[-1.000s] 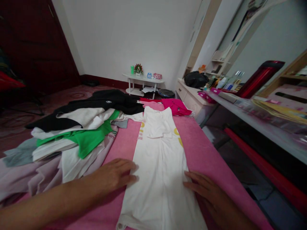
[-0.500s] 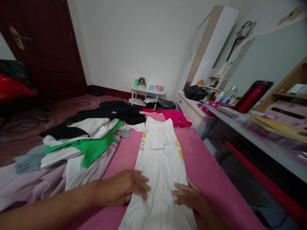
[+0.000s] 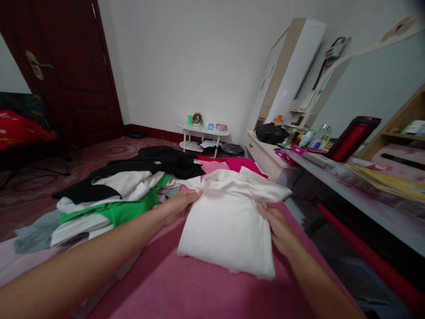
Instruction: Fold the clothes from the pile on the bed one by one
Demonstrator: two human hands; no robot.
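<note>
White wall (image 3: 199,57) fills the back of the room, and below it a pink cover (image 3: 156,283) runs from the near edge away toward the far end. Dark red panels make up the door (image 3: 73,84) at the left. On the left part of the cover lies a loose heap of clothes (image 3: 83,228), with a black garment (image 3: 149,163) sprawled across its far side and a green garment (image 3: 134,206) nearer. Along the right stands a desk (image 3: 368,204) crowded with bottles and papers. Against the wall is a small white table (image 3: 202,130). Between the two arms, on the pink cover and just right of the heap, lies the white garment (image 3: 226,228) — its near part a smooth, squarish fold, its far part rumpled and blurred, one flap reaching out to the right. Beyond that flap shows a bright pink garment (image 3: 245,165). On the drawer unit (image 3: 267,155) sits a black bag (image 3: 270,133), and on the desk leans a red flask (image 3: 352,139). Both hands grip the white garment — the left hand (image 3: 184,204) at its left edge, the right hand (image 3: 275,221) at its right. Smallest is the green cup (image 3: 189,119) on the little table.
</note>
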